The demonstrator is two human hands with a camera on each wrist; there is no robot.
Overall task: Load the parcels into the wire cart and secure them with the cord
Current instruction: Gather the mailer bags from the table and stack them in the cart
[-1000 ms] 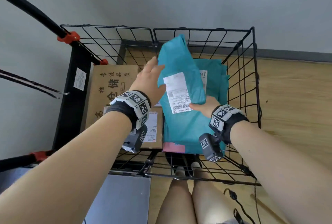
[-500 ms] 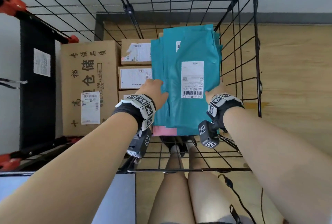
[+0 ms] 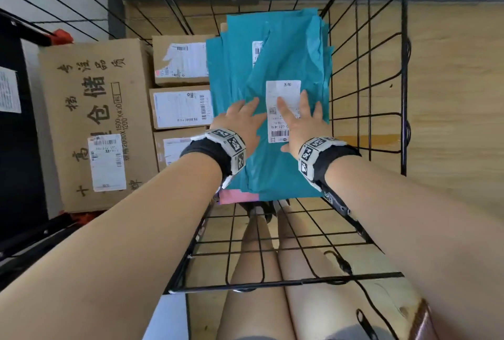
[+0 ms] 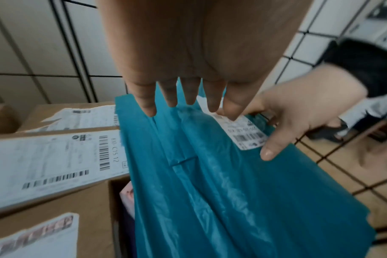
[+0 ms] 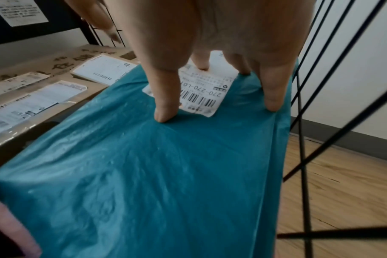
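Head: teal parcel (image 3: 283, 72) under flat right hand (image 3: 297, 124), seemingly pressed.

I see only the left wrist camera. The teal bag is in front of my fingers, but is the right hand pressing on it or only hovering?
Observer: Pressing. In the right wrist view the right hand has straight fingertips denting the teal bag.
Operator: Does any parcel lie beside the small boxes, further left?
Observer: Yes, a large cardboard box with printed characters lies left of the small boxes, inside the wire cart.
Operator: Is something under the teal bags?
Observer: A pink edge sticks out at their near end; I cannot tell what it is.
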